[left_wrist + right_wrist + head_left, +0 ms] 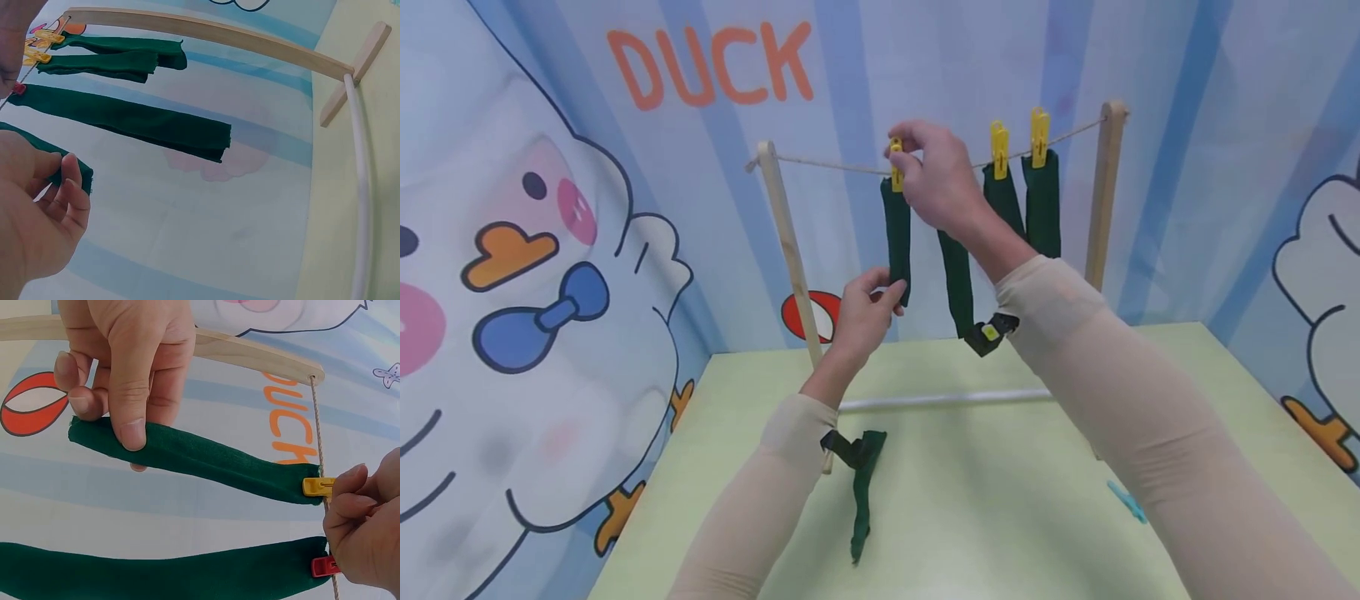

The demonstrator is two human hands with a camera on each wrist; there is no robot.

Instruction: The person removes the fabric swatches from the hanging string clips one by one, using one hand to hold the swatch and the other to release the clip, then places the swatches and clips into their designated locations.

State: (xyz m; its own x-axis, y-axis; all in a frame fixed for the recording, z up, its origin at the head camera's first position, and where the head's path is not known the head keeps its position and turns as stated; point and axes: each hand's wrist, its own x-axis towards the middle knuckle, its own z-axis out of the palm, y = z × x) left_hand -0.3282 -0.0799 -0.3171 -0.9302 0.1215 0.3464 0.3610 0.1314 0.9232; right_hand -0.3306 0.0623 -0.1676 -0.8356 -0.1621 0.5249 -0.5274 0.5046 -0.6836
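Right hand (936,179) up at the string (827,162), pinching the yellow clip (896,163) over the top of a green sock (897,237). Left hand (861,312) below, gripping that sock's lower end, pulling it straight. Best kept taut, clip squeezed squarely over fabric and string. Spare sock (861,492) lying on the tabletop (970,517) beside the left forearm.

Matt green cloth strips (896,237), glossy yellow plastic pegs (998,149), smooth wooden posts (787,242), rough twine (831,164)
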